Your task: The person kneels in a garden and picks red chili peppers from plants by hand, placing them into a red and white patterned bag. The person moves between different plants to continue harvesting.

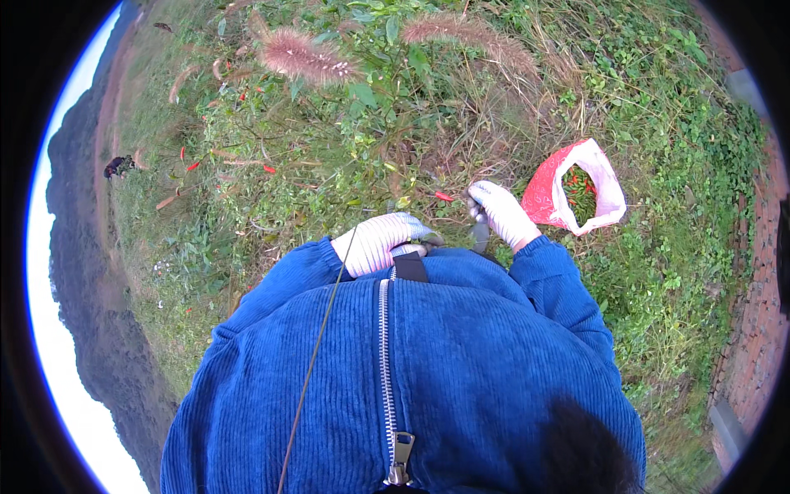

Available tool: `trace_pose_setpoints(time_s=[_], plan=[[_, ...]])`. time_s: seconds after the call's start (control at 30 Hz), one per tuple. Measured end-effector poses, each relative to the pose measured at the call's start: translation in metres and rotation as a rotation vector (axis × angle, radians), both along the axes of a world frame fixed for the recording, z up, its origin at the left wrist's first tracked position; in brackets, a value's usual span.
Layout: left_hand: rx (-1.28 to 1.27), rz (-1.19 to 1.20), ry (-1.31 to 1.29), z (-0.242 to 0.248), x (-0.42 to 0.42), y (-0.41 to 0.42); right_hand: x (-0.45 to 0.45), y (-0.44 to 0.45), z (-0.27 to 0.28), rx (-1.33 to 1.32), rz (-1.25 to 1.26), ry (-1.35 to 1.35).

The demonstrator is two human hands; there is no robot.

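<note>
My left hand [386,242], in a white striped work glove with dark fingertips, is low in front of my jacket. Its fingers curl near green plant stems, and whether they grip anything is hidden. My right hand [498,211], gloved alike, has its fingertips pinched together at the stem end of a red chili pepper [443,196], which points left. Just right of that hand stands a red bag with a white lining [539,196], its mouth gaping. Inside lie many green, orange and red chili peppers [579,194].
Chili plants with red peppers [269,168] grow among weeds ahead and to the left. Fuzzy grass heads [308,58] hang close to the camera. A brick surface [756,346] borders the right side. Another person [117,167] is far off at left. A thin stalk [315,358] crosses before my jacket.
</note>
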State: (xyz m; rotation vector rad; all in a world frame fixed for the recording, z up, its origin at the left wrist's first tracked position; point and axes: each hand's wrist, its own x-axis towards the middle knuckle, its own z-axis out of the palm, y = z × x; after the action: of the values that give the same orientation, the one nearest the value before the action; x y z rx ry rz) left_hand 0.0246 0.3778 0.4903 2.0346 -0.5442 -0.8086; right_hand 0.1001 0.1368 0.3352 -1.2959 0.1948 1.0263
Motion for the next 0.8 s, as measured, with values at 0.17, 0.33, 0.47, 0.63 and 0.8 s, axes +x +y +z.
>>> trace_pose_setpoints(time_s=[0.17, 0.33, 0.47, 0.63, 0.8], plan=[[-0.084, 0.052, 0.114, 0.003, -0.005, 0.005, 0.007, 0.041, -0.012, -0.172, 0.431, -0.312], [-0.125, 0.075, 0.173, 0.006, -0.005, 0.009, 0.009, 0.060, -0.001, -0.144, 0.337, -0.553], [-0.088, 0.087, 0.275, 0.007, -0.003, 0.018, 0.006, 0.046, 0.009, 0.242, 0.085, 0.117], [-0.220, 0.264, 0.389, -0.010, -0.006, 0.033, -0.006, 0.032, 0.014, -0.202, 0.151, -0.441], [-0.123, 0.631, 0.601, -0.069, -0.001, 0.033, -0.014, 0.032, 0.008, -0.009, 0.028, -0.095]])
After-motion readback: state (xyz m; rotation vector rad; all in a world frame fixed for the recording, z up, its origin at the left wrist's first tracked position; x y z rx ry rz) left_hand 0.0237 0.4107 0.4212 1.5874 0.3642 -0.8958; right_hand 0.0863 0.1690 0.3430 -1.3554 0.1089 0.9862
